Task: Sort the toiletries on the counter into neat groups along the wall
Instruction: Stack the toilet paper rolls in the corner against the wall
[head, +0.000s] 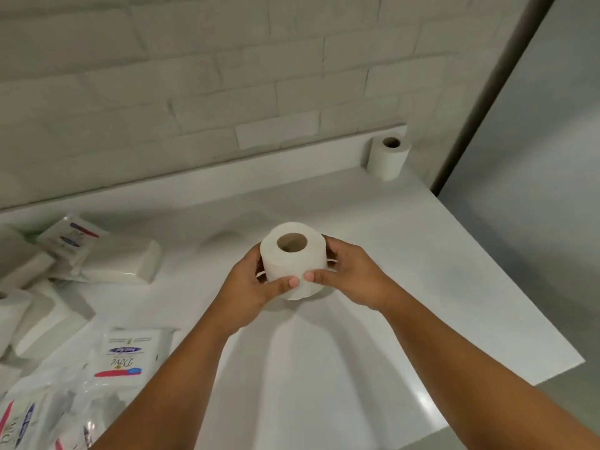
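Note:
A white toilet paper roll [292, 254] stands upright over the middle of the white counter [406, 271], its core hole facing up. My left hand [250, 290] grips its left side and my right hand [347, 274] grips its right side, thumbs meeting at the front. A second toilet paper roll [388, 157] stands upright in the far right corner against the wall. Dove wipes packs [128, 355] lie flat at the lower left, and another wipes pack [69, 237] lies near the wall at left.
A white tissue pack [123, 261] and more white packs [42, 326] are heaped at the left, with a third roll [9, 306] at the left edge. The brick wall runs behind the counter. The counter's right edge drops off beside a grey panel [535, 190].

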Available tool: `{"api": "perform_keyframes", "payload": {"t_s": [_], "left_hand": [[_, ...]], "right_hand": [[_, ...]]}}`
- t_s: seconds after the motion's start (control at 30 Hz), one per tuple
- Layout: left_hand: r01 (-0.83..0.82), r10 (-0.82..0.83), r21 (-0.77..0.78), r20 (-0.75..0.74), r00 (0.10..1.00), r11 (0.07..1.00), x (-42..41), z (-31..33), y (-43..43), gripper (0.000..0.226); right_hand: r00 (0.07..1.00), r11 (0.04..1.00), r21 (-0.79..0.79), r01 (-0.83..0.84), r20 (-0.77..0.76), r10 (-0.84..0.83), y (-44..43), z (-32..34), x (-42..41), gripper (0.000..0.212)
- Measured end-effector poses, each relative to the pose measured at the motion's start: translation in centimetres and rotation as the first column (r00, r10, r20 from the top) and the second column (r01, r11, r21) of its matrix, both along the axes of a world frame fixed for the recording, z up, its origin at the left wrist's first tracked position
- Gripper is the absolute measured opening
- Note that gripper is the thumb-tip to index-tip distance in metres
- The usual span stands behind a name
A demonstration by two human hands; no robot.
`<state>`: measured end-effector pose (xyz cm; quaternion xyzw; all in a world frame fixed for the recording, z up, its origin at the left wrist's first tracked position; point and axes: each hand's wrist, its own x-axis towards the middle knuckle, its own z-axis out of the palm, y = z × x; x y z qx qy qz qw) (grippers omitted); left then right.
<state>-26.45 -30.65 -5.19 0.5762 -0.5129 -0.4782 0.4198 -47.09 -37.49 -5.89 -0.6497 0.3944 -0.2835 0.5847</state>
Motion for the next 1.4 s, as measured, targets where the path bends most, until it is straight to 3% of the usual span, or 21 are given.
{"api": "perform_keyframes", "payload": {"t_s": [0.6,0.9,1.4], "left_hand": [[0.107,-0.107,0.001,0.115,0.988,0.994,-17.6,-3.6,-17.5,0.075],[0.093,-0.087,-0.046,0.123,0.989,0.995,-21.5,-5.5,-24.5,0.074],[-0.081,0.103,-0.095,0.253,0.962,0.992,-23.5,-7.7,-31.7,0.082]], "right_hand": [[0.980,0.980,0.009,0.199,0.016,-0.199,-13.8,-4.1,-18.0,0.063],[0.960,0.961,0.001,0.278,-0.029,-0.278,-20.1,-5.7,-21.1,0.071],[0.950,0.951,-0.069,0.302,-0.059,-0.306,-27.3,-5.9,-20.6,0.061]]}}
